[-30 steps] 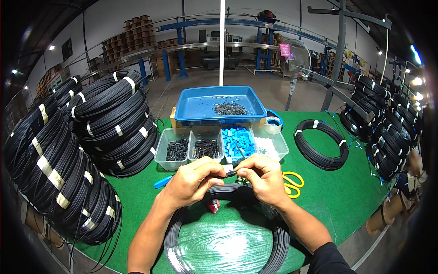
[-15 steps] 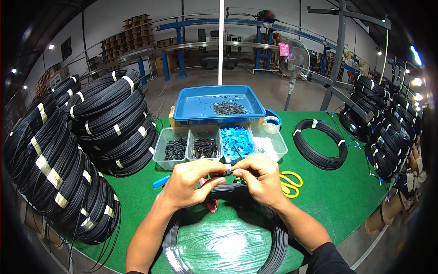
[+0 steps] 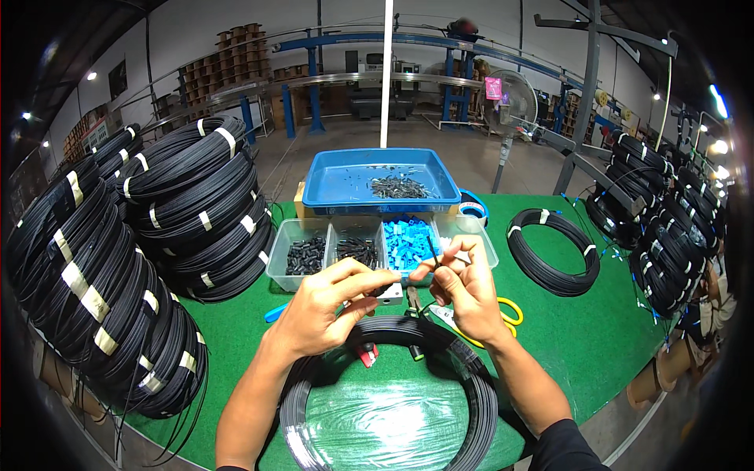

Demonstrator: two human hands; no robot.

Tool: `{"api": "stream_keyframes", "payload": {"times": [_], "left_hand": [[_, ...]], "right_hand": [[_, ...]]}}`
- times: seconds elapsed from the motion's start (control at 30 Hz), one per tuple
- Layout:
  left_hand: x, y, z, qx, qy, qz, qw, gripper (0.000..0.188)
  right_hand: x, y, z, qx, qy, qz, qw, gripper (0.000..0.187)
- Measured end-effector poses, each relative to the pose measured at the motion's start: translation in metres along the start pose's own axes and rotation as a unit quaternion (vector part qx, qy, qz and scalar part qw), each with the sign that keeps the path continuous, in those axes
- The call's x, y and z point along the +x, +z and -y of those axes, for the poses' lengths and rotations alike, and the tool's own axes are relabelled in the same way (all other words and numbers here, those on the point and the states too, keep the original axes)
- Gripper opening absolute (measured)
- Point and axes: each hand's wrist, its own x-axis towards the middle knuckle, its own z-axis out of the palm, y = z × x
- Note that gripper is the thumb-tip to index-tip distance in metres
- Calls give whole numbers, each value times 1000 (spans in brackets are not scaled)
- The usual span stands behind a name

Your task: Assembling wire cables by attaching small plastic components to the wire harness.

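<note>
My left hand (image 3: 326,310) is closed in a pinch above the far rim of a coil of black cable (image 3: 294,408). Something small and dark shows at its fingertips, too hidden to name. Across a small gap, my right hand (image 3: 471,294) grips a thin black cable piece (image 3: 433,253) that sticks up between thumb and fingers. Under the hands lie a white block (image 3: 391,297), a dark tool with green on its handle (image 3: 417,353) and a red tool (image 3: 367,357), partly under the coil. Beside the right hand are yellow-handled scissors (image 3: 512,312).
Clear bins hold black parts (image 3: 305,257), blue connectors (image 3: 410,242) and white pieces. Behind them is a blue tray (image 3: 330,184) with dark scraps. Tall cable coil stacks (image 3: 192,212) stand at left, more (image 3: 664,235) at right. A single coil (image 3: 554,251) lies right on the green table.
My hands have come apart from their meeting point. The right hand has moved right and turned upward with the thin black piece, uncovering the white block and the tools beneath.
</note>
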Motion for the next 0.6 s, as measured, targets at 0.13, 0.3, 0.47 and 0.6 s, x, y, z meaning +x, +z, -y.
{"api": "stream_keyframes", "payload": {"times": [0.13,0.3,0.47,0.6], "left_hand": [[-2,0,3,7,17,20,1000,44],[-1,3,5,-6,27,8,1000,41],[-2,6,8,-39,25,-4,999,37],[-5,10,15,-69,32,-22,997,29]], "right_hand": [[3,-2,-1,-9,13,13,1000,13],[0,-3,-1,-22,-2,-7,1000,13],[0,0,-5,7,-9,-66,998,14],[-3,-3,-8,18,-7,-57,998,15]]}}
